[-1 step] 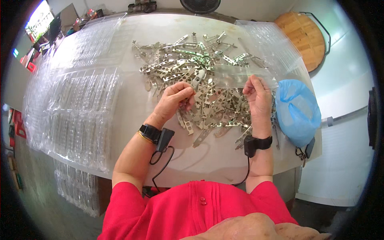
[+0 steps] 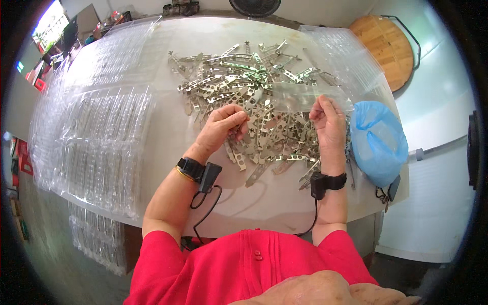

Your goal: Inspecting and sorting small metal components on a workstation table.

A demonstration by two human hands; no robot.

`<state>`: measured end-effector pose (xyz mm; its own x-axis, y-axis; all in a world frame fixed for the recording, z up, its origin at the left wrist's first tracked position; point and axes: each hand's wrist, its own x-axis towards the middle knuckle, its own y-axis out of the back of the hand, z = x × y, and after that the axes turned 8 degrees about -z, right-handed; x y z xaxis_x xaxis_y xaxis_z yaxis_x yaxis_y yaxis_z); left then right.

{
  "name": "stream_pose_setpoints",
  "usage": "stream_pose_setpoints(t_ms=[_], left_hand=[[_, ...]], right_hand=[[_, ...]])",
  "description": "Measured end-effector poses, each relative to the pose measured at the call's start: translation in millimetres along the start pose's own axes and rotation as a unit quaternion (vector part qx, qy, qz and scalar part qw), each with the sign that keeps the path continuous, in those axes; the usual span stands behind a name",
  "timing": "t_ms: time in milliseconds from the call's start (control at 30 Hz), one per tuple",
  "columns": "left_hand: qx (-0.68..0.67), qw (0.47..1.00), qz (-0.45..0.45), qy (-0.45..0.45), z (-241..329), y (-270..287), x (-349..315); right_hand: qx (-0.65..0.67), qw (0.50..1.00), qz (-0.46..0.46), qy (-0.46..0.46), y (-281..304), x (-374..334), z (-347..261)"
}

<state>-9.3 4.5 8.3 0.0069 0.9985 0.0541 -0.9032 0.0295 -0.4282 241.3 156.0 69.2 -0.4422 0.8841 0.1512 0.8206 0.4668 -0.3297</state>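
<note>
My left hand is closed in a pinch over the near left of a heap of flat metal pieces with holes. From its fingertips a slim metal piece points away toward the heap; its outline blends with the parts behind. My right hand, also closed, pinches the near edge of a clear plastic bag between thumb and fingers. That bag lies over the heap's right side, stretching leftward toward the metal piece. Both wrists wear black straps with small boxes and cables.
Stacked clear plastic trays cover the table's left side. More clear plastic sheets lie at the far right. A blue plastic bag sits beside my right forearm, keys by it. A round wooden board leans behind, near a fan.
The metal piece at my left fingertips has turned from bright and shiny to dull and blurred. Both hands stay where they were, and the heap looks the same.
</note>
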Motion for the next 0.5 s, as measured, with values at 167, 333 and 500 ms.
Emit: stream_pose_setpoints(t_ms=[167, 333, 500], left_hand=[[0.034, 0.999, -0.011, 0.017, 5.2, -4.8, -2.8], [0.075, 0.997, -0.016, 0.027, 6.6, -5.3, -3.6], [0.073, 0.996, -0.034, 0.040, 7.1, -6.4, -4.2]], right_hand=[[-0.025, 0.999, -0.020, -0.006, -1.1, -1.3, -1.6], [-0.053, 0.998, -0.039, 0.000, -8.4, -3.5, -1.2], [-0.057, 0.998, -0.039, -0.007, -8.3, -4.7, -0.7]])
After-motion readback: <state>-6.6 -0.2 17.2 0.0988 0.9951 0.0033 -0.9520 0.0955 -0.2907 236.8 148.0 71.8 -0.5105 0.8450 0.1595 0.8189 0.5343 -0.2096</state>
